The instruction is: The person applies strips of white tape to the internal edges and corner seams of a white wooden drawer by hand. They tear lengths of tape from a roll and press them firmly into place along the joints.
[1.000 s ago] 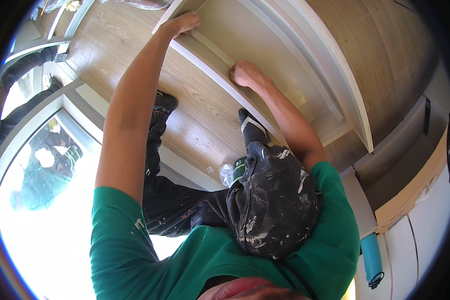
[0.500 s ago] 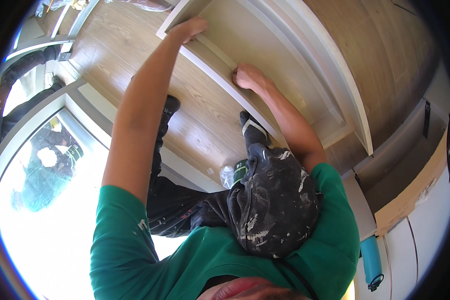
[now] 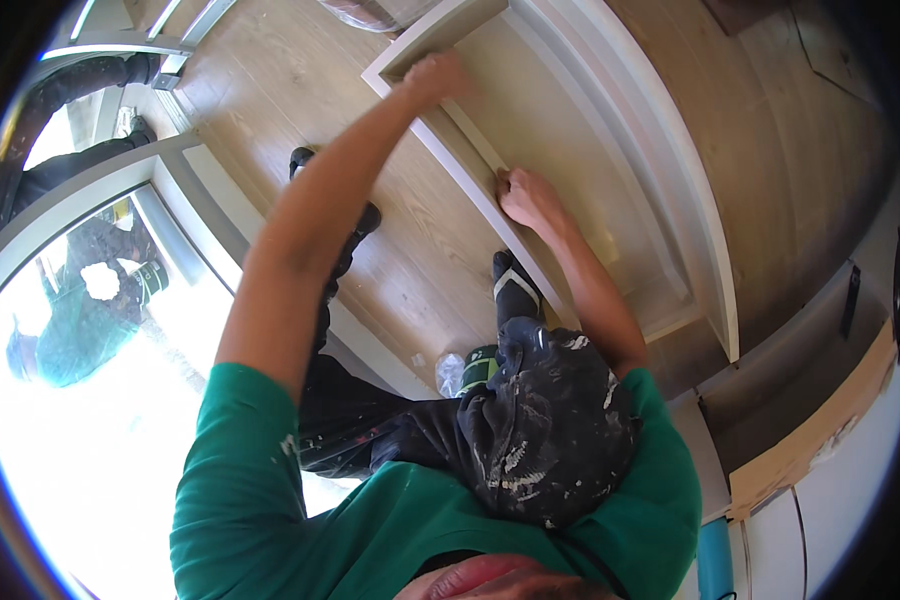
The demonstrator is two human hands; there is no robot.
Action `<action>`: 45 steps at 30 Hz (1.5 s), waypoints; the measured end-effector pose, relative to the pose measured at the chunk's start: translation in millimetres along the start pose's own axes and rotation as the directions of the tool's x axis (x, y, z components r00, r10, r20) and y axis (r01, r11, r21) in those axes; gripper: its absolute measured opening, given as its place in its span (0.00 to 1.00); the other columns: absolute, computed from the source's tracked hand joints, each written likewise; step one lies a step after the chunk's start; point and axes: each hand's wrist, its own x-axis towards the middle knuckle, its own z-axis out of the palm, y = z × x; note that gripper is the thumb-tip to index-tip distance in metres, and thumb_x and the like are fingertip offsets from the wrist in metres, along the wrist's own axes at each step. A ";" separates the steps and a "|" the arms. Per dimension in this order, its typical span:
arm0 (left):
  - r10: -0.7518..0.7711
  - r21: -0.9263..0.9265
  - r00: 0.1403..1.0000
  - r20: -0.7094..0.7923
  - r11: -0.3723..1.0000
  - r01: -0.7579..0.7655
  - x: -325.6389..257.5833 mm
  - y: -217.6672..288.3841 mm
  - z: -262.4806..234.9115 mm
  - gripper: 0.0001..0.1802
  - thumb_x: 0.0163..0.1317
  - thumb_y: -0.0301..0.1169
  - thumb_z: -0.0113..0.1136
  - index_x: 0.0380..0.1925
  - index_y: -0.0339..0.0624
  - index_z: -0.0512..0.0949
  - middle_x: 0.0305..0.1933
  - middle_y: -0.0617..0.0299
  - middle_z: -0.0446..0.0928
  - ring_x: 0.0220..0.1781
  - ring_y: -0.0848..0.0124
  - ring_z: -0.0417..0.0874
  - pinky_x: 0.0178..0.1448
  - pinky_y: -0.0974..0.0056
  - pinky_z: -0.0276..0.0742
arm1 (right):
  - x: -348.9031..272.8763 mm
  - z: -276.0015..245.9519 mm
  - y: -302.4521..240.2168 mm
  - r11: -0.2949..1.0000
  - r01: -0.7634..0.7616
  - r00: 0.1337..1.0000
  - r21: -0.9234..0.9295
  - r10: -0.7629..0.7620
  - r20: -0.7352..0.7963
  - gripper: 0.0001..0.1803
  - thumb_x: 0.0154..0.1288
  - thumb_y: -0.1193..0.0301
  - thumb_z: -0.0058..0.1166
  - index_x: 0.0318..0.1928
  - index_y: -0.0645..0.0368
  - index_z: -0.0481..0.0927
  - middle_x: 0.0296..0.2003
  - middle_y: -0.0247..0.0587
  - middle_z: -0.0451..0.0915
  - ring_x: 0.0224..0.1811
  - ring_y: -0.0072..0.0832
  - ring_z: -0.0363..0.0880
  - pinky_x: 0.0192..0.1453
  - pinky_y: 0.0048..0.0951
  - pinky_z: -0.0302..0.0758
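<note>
Pale rectangular wooden frame panel [image 3: 570, 150] lying flat on light plank floor [image 3: 300, 130]; left hand [image 3: 432, 78] curled at far corner, right hand [image 3: 526, 196] gripping near rail; probably stiff, bulky, best held by rails

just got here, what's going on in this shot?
A person in a green shirt leans over a long white wooden frame lying on the light wood-plank floor. The left hand rests on the frame's near rail close to its far corner; the right hand presses on the same rail nearer the body. Neither hand holds a tool.
</note>
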 end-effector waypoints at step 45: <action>-0.344 -0.748 0.683 -0.644 0.094 -0.657 -344.4 153.1 -229.3 0.22 0.75 0.32 0.52 0.62 0.29 0.69 0.55 0.47 0.82 0.54 0.62 0.86 0.57 0.60 0.83 | -358.4 -208.4 -54.4 0.634 0.770 0.557 0.073 -0.612 -0.562 0.30 0.70 0.72 0.54 0.71 0.63 0.65 0.67 0.55 0.72 0.70 0.47 0.70 0.73 0.39 0.66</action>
